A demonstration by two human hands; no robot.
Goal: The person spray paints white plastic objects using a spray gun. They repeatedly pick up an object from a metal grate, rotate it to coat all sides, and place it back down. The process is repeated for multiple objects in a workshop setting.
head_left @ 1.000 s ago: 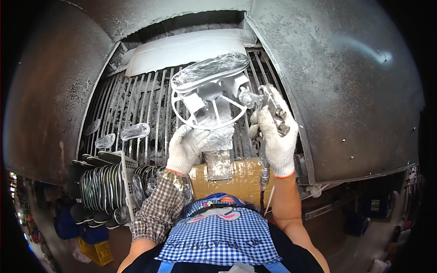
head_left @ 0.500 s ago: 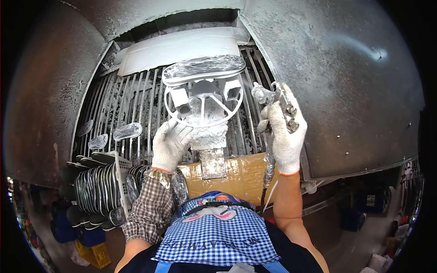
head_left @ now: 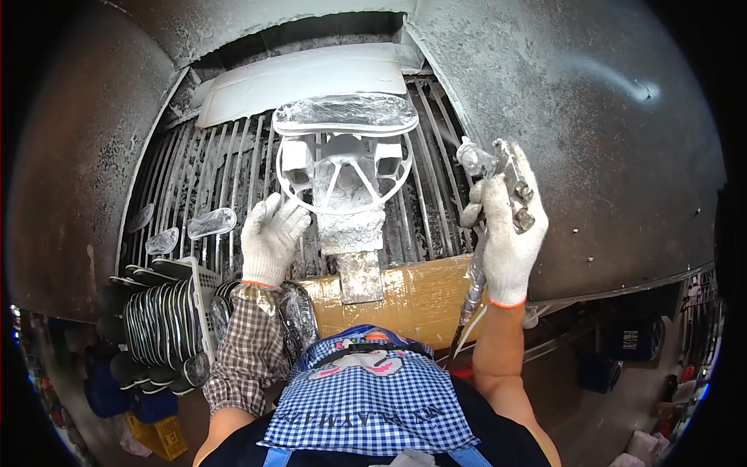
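My right hand (head_left: 510, 226), in a white knit glove, is wrapped round a whitened spray gun (head_left: 481, 162) that has a hose running down from it. The gun is held to the right of a white spoked wheel (head_left: 399, 187) on a powder-crusted stand (head_left: 354, 233). On top of the wheel rests an oval, white-edged piece (head_left: 346, 115) with crinkled clear film over its face. Just left of the wheel's lower rim my left hand (head_left: 274, 240), gloved too, is open with its fingers stretched out. It holds nothing.
Metal slats (head_left: 249, 156) lie beneath the stand, between dark side panels (head_left: 576, 156). Several film-covered oval pieces (head_left: 212, 224) lie at left. A white crate (head_left: 204, 292) with many dark, sole-shaped pieces (head_left: 159, 323) stands lower left. A taped cardboard sheet (head_left: 424, 300) spans the front.
My left hand has shifted left, away from the wheel's rim. My right hand has moved right with the spray gun. The wheel's spokes stand at a different angle.
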